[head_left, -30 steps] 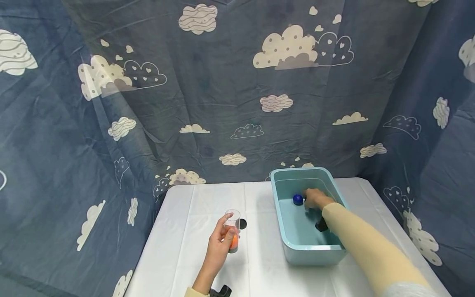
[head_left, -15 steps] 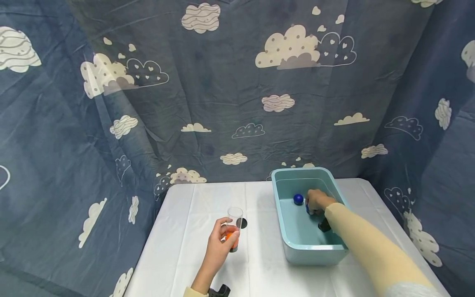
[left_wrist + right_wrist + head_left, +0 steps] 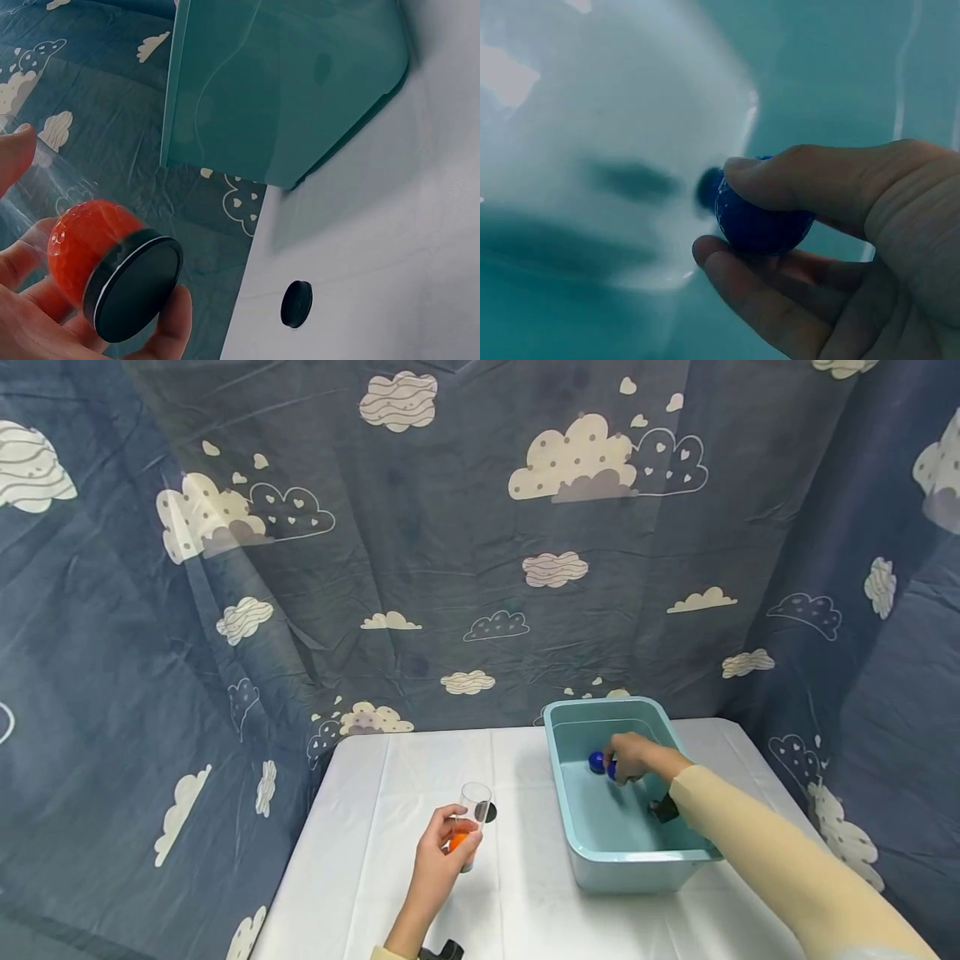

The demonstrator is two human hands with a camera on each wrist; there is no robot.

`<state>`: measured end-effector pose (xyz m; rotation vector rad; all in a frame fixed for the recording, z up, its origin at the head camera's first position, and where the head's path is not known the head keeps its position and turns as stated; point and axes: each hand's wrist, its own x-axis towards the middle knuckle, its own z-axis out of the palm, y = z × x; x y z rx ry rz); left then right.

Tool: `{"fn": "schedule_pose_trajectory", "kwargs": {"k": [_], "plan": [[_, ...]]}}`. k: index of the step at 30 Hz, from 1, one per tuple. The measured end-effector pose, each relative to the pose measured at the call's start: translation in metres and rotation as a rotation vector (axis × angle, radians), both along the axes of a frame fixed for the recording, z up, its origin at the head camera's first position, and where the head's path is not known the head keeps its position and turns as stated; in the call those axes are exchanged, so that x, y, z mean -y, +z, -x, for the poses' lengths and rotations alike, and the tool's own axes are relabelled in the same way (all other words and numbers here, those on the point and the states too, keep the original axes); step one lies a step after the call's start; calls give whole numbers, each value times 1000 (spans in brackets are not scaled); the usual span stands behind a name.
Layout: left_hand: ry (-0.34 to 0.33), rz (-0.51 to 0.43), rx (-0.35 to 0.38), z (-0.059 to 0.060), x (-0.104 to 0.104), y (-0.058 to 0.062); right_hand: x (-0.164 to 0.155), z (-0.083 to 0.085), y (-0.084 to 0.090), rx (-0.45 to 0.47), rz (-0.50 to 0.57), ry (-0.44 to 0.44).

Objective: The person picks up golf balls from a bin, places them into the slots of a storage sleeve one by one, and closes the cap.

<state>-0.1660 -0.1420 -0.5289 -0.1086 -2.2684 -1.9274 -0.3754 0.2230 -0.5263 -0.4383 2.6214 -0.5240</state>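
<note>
We pinch a glossy blue ball (image 3: 763, 225) between the thumb and fingers of our right hand (image 3: 630, 757), low inside the pale teal rectangular bin (image 3: 637, 877), with a second blue ball (image 3: 596, 762) just beside it. Our left hand (image 3: 438, 862) curls round a clear cylindrical tube (image 3: 476, 792) containing an orange ball (image 3: 84, 244), above the white surface (image 3: 525, 914). This looks like a pick-up; lifting next calls for a steady pinch and clearing the bin's wall.

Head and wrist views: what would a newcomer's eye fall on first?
Probably the orange ball, glowing inside the clear tube that the left grip holds above the white table. Next, the teal bin at the table's right, where the right grip pinches a blue ball near a second blue ball.
</note>
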Motion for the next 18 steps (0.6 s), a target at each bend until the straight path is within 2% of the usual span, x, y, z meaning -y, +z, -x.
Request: {"fn": "schedule_pose_trajectory", "kwargs": {"k": [4, 7, 10, 18], "plan": [[13, 1, 5, 0, 1, -4, 3, -4, 12, -13, 57, 32], [24, 21, 9, 6, 4, -16, 4, -7, 21, -18, 109, 51], [35, 37, 7, 8, 4, -22, 7, -10, 30, -35, 144, 63], [7, -23, -38, -2, 1, -9, 15, -27, 56, -119, 188, 90]]}}
